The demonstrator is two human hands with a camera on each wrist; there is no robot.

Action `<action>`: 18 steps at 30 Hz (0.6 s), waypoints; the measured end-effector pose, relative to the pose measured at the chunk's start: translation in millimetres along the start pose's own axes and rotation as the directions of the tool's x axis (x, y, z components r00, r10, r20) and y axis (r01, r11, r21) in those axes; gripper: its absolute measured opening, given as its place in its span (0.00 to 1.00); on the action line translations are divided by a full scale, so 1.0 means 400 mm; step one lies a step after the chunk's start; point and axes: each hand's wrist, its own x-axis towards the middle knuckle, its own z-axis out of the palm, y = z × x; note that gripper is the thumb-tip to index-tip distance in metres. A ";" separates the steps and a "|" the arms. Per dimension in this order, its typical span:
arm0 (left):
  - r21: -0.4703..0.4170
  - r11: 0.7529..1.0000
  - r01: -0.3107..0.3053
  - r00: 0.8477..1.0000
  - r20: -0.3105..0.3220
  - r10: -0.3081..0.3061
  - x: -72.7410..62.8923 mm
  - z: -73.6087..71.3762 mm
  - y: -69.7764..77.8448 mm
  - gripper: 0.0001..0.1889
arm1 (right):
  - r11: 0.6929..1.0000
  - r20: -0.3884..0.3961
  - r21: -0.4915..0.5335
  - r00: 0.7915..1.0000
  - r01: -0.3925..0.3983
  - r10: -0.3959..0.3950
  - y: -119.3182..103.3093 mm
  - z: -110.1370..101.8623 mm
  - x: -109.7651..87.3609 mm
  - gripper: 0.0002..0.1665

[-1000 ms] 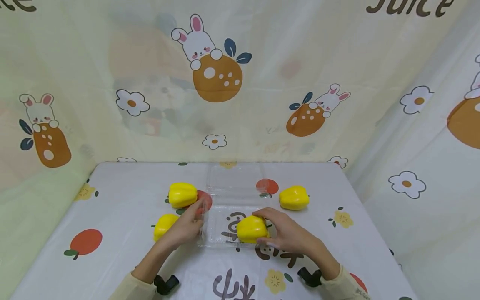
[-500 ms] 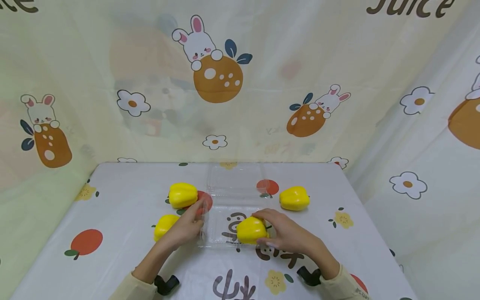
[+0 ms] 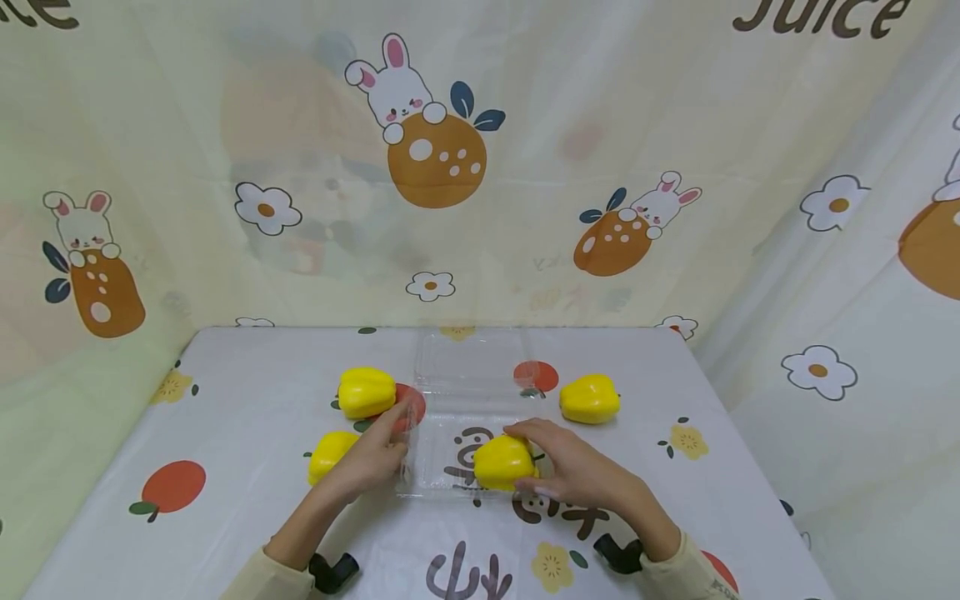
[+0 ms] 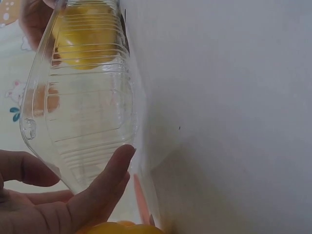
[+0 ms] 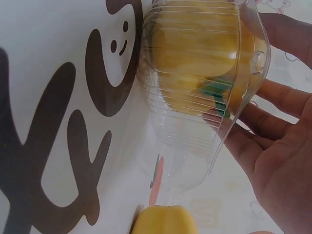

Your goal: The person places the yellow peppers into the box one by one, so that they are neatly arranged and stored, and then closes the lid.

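Note:
A clear plastic clamshell container [image 3: 437, 475] lies with its lid [image 3: 472, 354] folded back on the far side. My left hand [image 3: 375, 454] grips the container's left side, thumb against the outer wall in the left wrist view. With curled fingers, my right hand [image 3: 573, 467] holds a yellow bell pepper [image 3: 501, 463] inside the right part of the container. Through the ribbed wall in the right wrist view, the pepper's green stem [image 5: 217, 92] shows. Partly behind my left wrist sits another bell pepper [image 3: 327, 454].
One more yellow bell pepper [image 3: 367, 392] lies left of the container, and another [image 3: 590, 398] to its right. A printed white cloth [image 3: 247, 417] covers the table, with a patterned curtain [image 3: 525, 242] behind. Black straps [image 3: 333, 573] hang at both wrists.

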 end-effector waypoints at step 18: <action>0.012 1.000 0.012 1.000 -0.017 -0.012 -0.007 -0.001 0.001 0.38 | 0.995 -0.218 0.051 0.973 0.089 -0.076 0.021 -0.058 -0.026 0.36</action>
